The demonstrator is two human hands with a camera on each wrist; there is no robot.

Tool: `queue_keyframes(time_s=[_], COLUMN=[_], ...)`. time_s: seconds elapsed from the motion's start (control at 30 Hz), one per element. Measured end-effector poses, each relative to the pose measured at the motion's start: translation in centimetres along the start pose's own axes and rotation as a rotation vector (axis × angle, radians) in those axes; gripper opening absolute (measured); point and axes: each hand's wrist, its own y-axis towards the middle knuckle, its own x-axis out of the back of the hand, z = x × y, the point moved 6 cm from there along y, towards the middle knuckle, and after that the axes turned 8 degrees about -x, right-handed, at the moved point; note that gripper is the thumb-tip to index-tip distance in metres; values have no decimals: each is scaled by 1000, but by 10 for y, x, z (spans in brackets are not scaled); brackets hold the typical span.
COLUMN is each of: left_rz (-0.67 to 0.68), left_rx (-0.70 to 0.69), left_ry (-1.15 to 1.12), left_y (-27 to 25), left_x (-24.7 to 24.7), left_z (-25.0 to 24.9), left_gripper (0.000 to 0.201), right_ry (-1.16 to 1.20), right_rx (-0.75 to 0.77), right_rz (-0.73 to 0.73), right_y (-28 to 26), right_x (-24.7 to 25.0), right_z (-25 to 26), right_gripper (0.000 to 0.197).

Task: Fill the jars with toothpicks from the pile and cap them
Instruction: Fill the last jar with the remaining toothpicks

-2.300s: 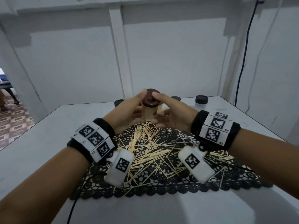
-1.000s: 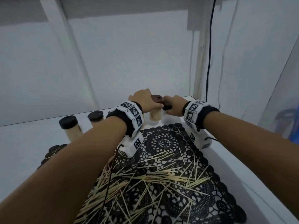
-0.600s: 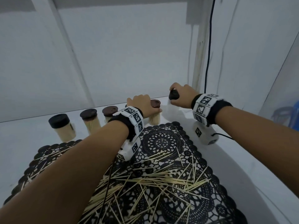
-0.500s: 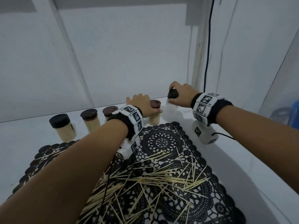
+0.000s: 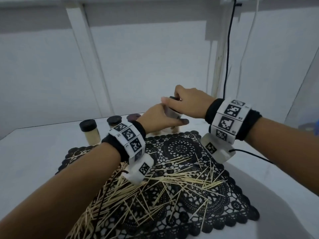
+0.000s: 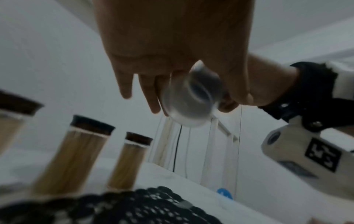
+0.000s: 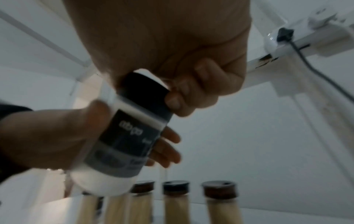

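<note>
Both hands meet over the counter (image 5: pixel 34 152) at 12 o'clock of the black mat (image 5: pixel 198 195). The left hand (image 5: pixel 155 118) wraps the body of an empty clear jar (image 7: pixel 122 142), held tilted in the air; the right hand (image 5: pixel 188 104) has its grip curled round the jar's black cap (image 7: pixel 145 92). Filled, capped jars (image 7: pixel 174 201) stand in a row along the mat's far edge, under the hands. The toothpicks (image 5: pixel 155 183) lie loose across the mat at 6 o'clock.

The jar looks light, rigid and smooth, so it is likely slippery: best held round the labelled middle, while the cap takes a fingertip grip at its rim. The toothpicks are thin and springy, easier gathered as an aligned bundle than singly.
</note>
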Motion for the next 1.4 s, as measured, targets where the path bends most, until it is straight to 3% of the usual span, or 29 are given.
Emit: queue_keyframes(time_s=[0.07, 0.17, 0.27, 0.37, 0.43, 0.6, 0.67, 0.77, 1.13, 1.23, 1.4], left_rz=[-114, -217, -232, -230, -213, -211, -210, -194, -200, -222, -210], left_rx=[30, 42, 12, 6, 18, 5, 2, 18, 73, 108, 169], left_ry=[-72, -54, 39, 106, 133, 191, 189, 185, 203, 203, 294], left_y=[-11, -29, -42, -51, -55, -65, -68, -73, -138, -163, -194], left_x=[3, 7, 13, 26, 32, 43, 45, 49, 92, 104, 115], left_z=[5, 10, 11, 16, 20, 22, 26, 29, 35, 44, 64], left_gripper=[59, 43, 33, 43, 50, 37, 41, 51, 57, 61, 79], right_ry=[52, 97, 246, 399, 264, 19, -143, -382, -489, -493, -568], right_rx=[29, 92, 142, 134, 113, -61, -68, -56, -58, -71, -80], right_rz=[-46, -15, 39, 19, 61, 307, 368, 432, 437, 571, 836], right_y=[-7, -14, -16, -14, -12, 2, 5, 5, -16, -41, -88], right_x=[-4, -15, -22, -15, -21, -63, -79, -97, -75, -76, -85], right_z=[10, 22, 27, 19, 15, -11, -17, -21, -30, -39, -59], right_gripper=[48, 42, 31, 32, 32, 51, 57, 33, 31, 26, 61])
